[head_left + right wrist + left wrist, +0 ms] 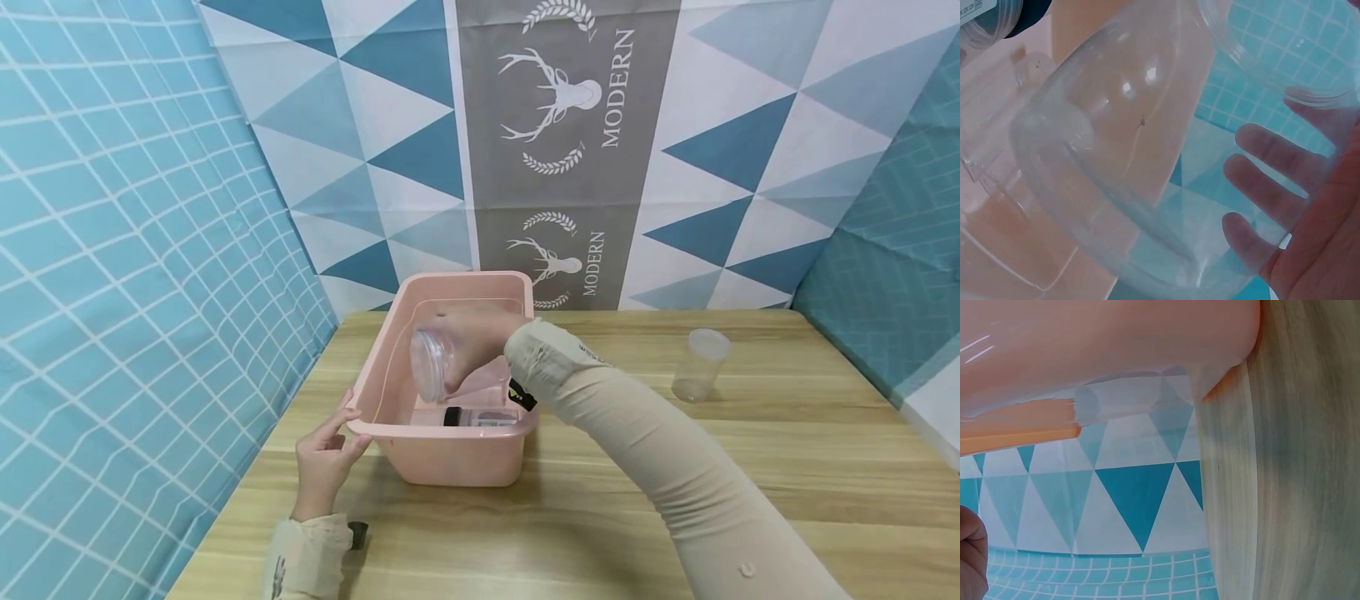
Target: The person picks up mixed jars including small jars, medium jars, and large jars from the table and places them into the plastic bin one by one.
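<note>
A pink plastic basin (465,458) stands on the wooden table. My left hand (326,458) grips its near left corner, thumb and fingers at the rim. Over the inside of the basin, my right hand (480,337) holds a clear jar (429,367) tilted on its side, its ringed mouth facing left. In the right wrist view, several fingers (1272,150) curl round the far side of the transparent jar wall (1116,156). Inside the basin lie a jar with a dark lid (452,417) and a clear box-like container (997,119), partly hidden by my right hand.
A clear plastic cup (697,371) stands on the table (622,467) to the right. Behind the table hangs a triangle-patterned cloth (405,108) with deer prints. Blue tiled-pattern cloth (150,250) borders the left side, and a teal sheet (892,275) the right.
</note>
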A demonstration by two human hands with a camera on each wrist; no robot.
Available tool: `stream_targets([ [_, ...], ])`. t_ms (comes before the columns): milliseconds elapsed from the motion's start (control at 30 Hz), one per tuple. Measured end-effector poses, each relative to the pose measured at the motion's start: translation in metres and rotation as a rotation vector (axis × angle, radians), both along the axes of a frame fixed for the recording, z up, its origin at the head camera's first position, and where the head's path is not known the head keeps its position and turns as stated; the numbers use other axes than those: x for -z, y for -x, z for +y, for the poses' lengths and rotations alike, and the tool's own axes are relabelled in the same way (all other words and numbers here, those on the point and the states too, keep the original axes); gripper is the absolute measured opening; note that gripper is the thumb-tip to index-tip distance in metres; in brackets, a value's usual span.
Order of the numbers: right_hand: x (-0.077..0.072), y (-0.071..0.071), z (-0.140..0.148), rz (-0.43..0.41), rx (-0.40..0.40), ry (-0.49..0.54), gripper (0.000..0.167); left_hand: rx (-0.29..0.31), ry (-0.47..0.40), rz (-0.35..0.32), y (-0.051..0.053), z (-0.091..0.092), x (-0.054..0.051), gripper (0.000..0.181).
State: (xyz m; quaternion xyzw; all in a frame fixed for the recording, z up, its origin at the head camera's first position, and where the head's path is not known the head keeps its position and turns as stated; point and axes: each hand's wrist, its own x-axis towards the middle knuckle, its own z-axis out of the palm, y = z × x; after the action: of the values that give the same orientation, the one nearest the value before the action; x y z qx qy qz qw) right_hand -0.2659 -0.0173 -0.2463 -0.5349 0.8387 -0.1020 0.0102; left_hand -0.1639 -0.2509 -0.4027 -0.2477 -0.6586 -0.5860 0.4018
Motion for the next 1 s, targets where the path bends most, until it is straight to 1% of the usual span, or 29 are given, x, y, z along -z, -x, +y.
stream_targets([
  [67, 0.003, 0.0, -0.001, 0.011, 0.002, -0.005, 0.071, -0.006, 0.004, 0.001, 0.0, -0.001, 0.001, 0.03],
  [133, 0.005, 0.001, -0.003, 0.015, 0.002, -0.006, 0.071, -0.005, 0.007, 0.004, -0.002, 0.001, -0.003, 0.031],
  [233, 0.009, 0.0, -0.004, 0.004, 0.034, -0.029, 0.072, -0.009, 0.014, 0.012, -0.006, 0.005, -0.01, 0.034],
  [333, 0.01, -0.002, -0.005, -0.018, 0.07, -0.05, 0.074, -0.013, 0.014, 0.006, -0.009, 0.008, -0.013, 0.037],
  [433, 0.01, -0.003, -0.007, -0.029, 0.091, -0.064, 0.078, -0.009, 0.009, -0.002, -0.009, 0.007, -0.013, 0.034],
  [567, 0.01, -0.002, -0.008, -0.001, 0.098, -0.078, 0.081, 0.0, 0.003, -0.001, -0.009, 0.007, -0.013, 0.03],
  [633, 0.01, -0.002, -0.008, -0.001, 0.109, -0.082, 0.084, -0.003, 0.006, 0.002, -0.009, 0.007, -0.013, 0.03],
  [767, 0.009, -0.001, -0.006, 0.025, 0.103, -0.088, 0.082, -0.004, 0.006, 0.007, -0.01, 0.007, -0.015, 0.03],
  [833, 0.008, 0.001, -0.003, 0.013, 0.077, -0.07, 0.08, -0.002, 0.005, 0.005, -0.011, 0.007, -0.015, 0.031],
  [900, 0.007, 0.004, 0.001, -0.018, 0.054, -0.044, 0.075, 0.0, 0.007, 0.004, -0.01, 0.006, -0.013, 0.032],
  [933, 0.007, 0.006, 0.005, -0.036, 0.044, -0.028, 0.073, -0.002, 0.007, -0.002, -0.008, 0.005, -0.011, 0.033],
  [1000, 0.005, 0.009, 0.013, -0.072, 0.051, -0.006, 0.073, -0.005, 0.007, -0.003, -0.004, 0.002, -0.006, 0.033],
])
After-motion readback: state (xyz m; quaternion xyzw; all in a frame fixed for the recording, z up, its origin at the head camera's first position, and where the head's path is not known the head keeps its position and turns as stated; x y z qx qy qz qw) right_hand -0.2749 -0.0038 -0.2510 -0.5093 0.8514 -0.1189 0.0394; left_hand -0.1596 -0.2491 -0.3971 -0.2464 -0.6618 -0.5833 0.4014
